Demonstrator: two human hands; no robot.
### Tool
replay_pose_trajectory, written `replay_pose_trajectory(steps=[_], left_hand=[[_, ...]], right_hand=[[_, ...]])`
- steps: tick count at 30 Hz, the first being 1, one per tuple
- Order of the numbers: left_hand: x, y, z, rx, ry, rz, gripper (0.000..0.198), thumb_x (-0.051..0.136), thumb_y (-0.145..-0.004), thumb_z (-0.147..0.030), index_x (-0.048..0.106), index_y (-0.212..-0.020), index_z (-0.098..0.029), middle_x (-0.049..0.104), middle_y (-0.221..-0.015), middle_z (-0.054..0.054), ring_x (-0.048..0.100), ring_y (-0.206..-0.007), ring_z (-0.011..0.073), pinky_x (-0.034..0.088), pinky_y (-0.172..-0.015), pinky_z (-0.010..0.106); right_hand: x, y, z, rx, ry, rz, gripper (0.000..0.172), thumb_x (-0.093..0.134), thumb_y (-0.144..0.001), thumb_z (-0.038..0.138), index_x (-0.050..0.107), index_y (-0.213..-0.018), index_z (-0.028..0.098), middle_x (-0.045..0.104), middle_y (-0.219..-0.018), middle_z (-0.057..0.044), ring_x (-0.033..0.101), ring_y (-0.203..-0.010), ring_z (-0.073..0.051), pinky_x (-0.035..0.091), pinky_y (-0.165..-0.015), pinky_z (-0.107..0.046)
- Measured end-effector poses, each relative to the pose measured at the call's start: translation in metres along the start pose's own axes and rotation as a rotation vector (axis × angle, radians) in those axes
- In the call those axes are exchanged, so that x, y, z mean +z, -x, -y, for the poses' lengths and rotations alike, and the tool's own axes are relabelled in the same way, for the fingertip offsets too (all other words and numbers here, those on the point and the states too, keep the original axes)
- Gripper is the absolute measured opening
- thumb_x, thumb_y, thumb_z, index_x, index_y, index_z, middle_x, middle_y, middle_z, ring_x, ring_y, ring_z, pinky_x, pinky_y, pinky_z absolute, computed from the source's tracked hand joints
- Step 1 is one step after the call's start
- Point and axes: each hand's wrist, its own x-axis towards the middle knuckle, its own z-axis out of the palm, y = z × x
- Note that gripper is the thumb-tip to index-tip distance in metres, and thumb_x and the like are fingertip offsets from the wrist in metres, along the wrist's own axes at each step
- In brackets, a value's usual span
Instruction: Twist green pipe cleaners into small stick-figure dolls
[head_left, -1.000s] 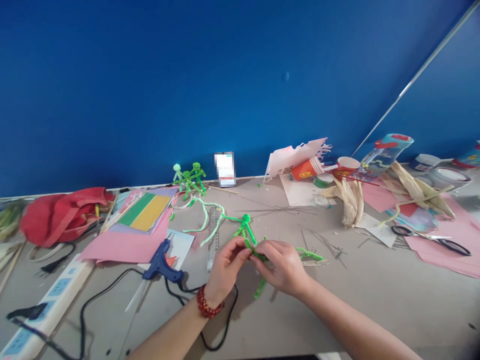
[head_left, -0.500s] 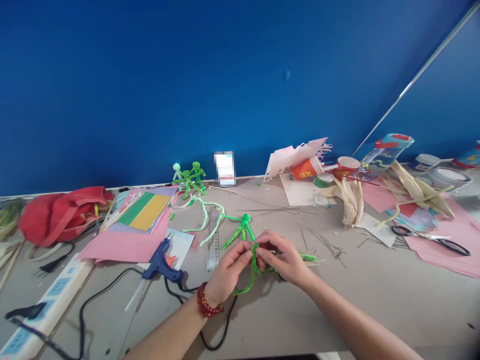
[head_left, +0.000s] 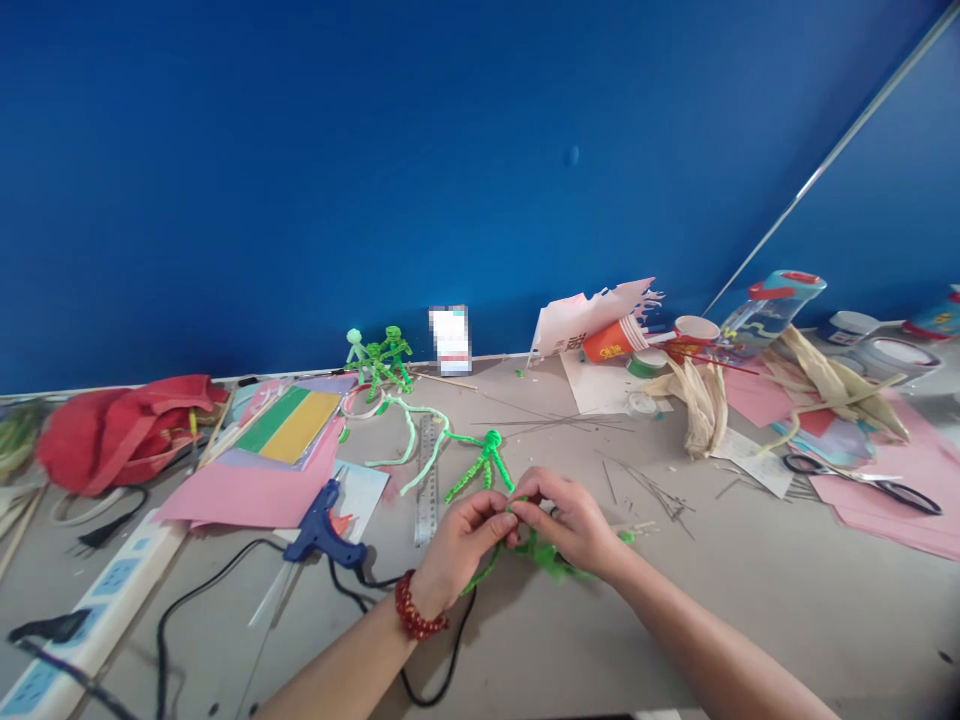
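Observation:
My left hand (head_left: 466,542), with a red bead bracelet (head_left: 418,606) at its wrist, pinches a green pipe cleaner (head_left: 486,572). Opposite it, my right hand (head_left: 564,518) is closed on the same pipe-cleaner piece, fingertips meeting those of the left. Most of the gripped part is hidden by my fingers. Below the right hand, the fuzzy green bulk of the piece (head_left: 551,558) hangs blurred. Just beyond my hands lies a green pipe-cleaner figure (head_left: 492,442) with a round head and twisted limbs. Pale green strands (head_left: 429,465) stretch left from it across a clear ruler (head_left: 425,500).
On the left are a blue glue gun (head_left: 324,535), a power strip (head_left: 97,610), pink paper (head_left: 247,485) and a red cloth bag (head_left: 127,435). Small green figures (head_left: 386,358) stand by the wall. Rightward lie thin wires (head_left: 656,485), dried husks (head_left: 697,405), scissors (head_left: 862,475) and paper cups (head_left: 611,340).
The green piece below my right hand has swung and blurred. My fingertips have drawn slightly lower and closer together, and the strand by my left hand sits nearer the fingers.

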Motion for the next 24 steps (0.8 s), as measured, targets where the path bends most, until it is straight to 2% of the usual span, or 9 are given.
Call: replay_pose_trajectory(steps=[3, 7, 11, 16, 20, 24], left_hand=[[-0.001, 0.002, -0.002, 0.080, -0.130, 0.024, 0.021, 0.065, -0.083, -0.035, 0.064, -0.077, -0.015, 0.061, -0.066, 0.001, 0.055, -0.065, 0.0131, 0.043, -0.065, 0.024], [-0.002, 0.003, -0.007, 0.192, -0.289, 0.071, 0.022, 0.058, -0.088, -0.032, 0.065, -0.076, -0.015, 0.063, -0.070, 0.004, 0.057, -0.068, 0.0157, 0.045, -0.066, 0.026], [0.000, 0.003, -0.008, 0.244, -0.331, 0.072, 0.023, 0.057, -0.088, -0.030, 0.065, -0.072, -0.016, 0.065, -0.071, 0.005, 0.060, -0.070, 0.0172, 0.047, -0.068, 0.027], [0.003, 0.003, 0.001, 0.157, -0.203, 0.016, 0.016, 0.065, -0.083, -0.033, 0.065, -0.081, -0.017, 0.066, -0.073, 0.003, 0.059, -0.070, 0.0164, 0.047, -0.066, 0.026], [0.003, 0.005, -0.001, 0.174, -0.289, -0.059, 0.020, 0.065, -0.083, -0.034, 0.065, -0.073, -0.017, 0.063, -0.067, 0.002, 0.057, -0.065, 0.0156, 0.045, -0.062, 0.025], [0.004, 0.005, -0.008, 0.175, -0.260, 0.001, 0.025, 0.060, -0.087, -0.035, 0.064, -0.070, -0.017, 0.063, -0.066, 0.003, 0.058, -0.066, 0.0166, 0.046, -0.064, 0.027]], right_hand=[[0.002, 0.000, -0.002, 0.114, -0.098, -0.021, 0.022, 0.054, -0.093, 0.035, 0.057, -0.079, 0.018, 0.060, -0.069, 0.000, 0.055, -0.063, -0.012, 0.043, -0.060, -0.022], [0.005, 0.000, -0.003, 0.294, -0.412, 0.007, 0.031, 0.058, -0.090, 0.045, 0.051, -0.075, 0.018, 0.058, -0.063, 0.002, 0.052, -0.054, -0.010, 0.041, -0.051, -0.020], [0.005, -0.001, -0.003, 0.411, -0.636, 0.042, 0.036, 0.063, -0.085, 0.049, 0.049, -0.073, 0.018, 0.057, -0.059, 0.003, 0.047, -0.048, -0.007, 0.038, -0.048, -0.019], [0.003, -0.003, -0.003, 0.390, -0.601, 0.025, 0.038, 0.067, -0.081, 0.051, 0.051, -0.072, 0.018, 0.051, -0.056, 0.006, 0.049, -0.049, -0.008, 0.041, -0.050, -0.020], [0.005, -0.002, -0.003, 0.353, -0.564, 0.011, 0.038, 0.067, -0.081, 0.051, 0.051, -0.072, 0.018, 0.056, -0.062, 0.004, 0.055, -0.054, -0.010, 0.043, -0.053, -0.022], [0.007, -0.001, -0.005, 0.404, -0.637, 0.012, 0.039, 0.067, -0.081, 0.051, 0.051, -0.070, 0.018, 0.055, -0.055, 0.005, 0.050, -0.049, -0.008, 0.040, -0.051, -0.020]])
